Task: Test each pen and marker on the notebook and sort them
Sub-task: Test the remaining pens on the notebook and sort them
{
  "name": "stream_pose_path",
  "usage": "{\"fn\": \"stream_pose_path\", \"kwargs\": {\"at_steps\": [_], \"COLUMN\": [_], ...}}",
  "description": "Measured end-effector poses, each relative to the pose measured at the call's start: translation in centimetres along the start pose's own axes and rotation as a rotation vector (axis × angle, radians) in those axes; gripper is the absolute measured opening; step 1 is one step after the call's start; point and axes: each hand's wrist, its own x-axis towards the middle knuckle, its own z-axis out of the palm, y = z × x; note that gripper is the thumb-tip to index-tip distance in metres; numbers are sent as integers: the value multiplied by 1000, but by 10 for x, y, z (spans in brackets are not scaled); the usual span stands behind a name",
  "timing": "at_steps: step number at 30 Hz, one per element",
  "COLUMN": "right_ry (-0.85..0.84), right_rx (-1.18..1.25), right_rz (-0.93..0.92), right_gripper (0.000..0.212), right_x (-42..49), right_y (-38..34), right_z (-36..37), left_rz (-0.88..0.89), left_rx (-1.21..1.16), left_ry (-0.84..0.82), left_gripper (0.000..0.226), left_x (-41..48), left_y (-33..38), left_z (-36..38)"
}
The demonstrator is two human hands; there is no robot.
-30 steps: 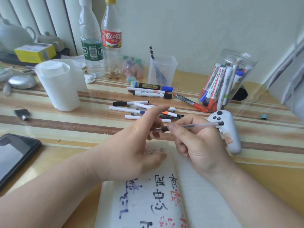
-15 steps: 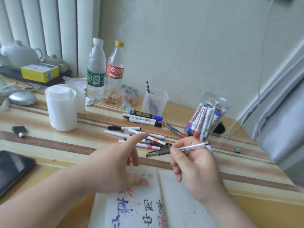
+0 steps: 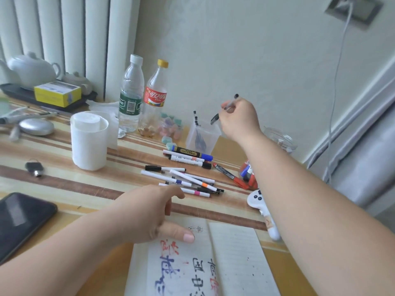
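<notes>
My right hand (image 3: 239, 118) is stretched out over the clear plastic cup (image 3: 203, 135) at the back of the table and pinches a clear gel pen (image 3: 224, 111), tip pointing down at the cup's mouth. That cup holds a few dark pens. My left hand (image 3: 154, 212) rests with relaxed fingers on the top left of the open notebook (image 3: 233, 259), thumb on the page. The page carries blue, red and black test writing. A loose pile of pens and markers (image 3: 188, 178) lies beyond the notebook. A clear jar (image 3: 277, 142) with red and blue markers lies on its side behind my right forearm.
A white cup (image 3: 88, 142), two plastic bottles (image 3: 141, 97), a black phone (image 3: 19, 221), a key fob (image 3: 34, 168), a silver mouse (image 3: 36, 127) and a white game controller (image 3: 265, 212) share the striped table. A tray with a teapot (image 3: 32, 69) and yellow box sits far left.
My right hand has lifted the gel pen from above the notebook and carried it away to the clear cup at the back. My left hand has let go of the pen and settled onto the notebook.
</notes>
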Motion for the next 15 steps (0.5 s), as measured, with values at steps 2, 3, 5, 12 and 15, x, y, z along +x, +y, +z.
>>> {"fn": "stream_pose_path", "kwargs": {"at_steps": [2, 3, 5, 12, 15], "right_ry": [-16, -30, -41, -284, -504], "right_rx": [-87, -100, -91, -161, -383], "right_rz": [4, 6, -2, -44, -21], "right_gripper": [11, 9, 15, 8, 14], "right_x": [8, 9, 4, -81, -116], "right_y": [3, 3, 0, 14, 30], "right_z": [8, 11, 15, 15, 12], "left_rz": [-9, -11, -21, -75, -33], "left_rx": [15, 22, 41, 105, 94], "left_ry": [11, 21, 53, 48, -97], "left_gripper": [112, 107, 97, 61, 88], "left_x": [1, 1, 3, 0, -5], "left_y": [2, 3, 2, 5, -1], "left_z": [-1, -2, 0, -3, -10]}}
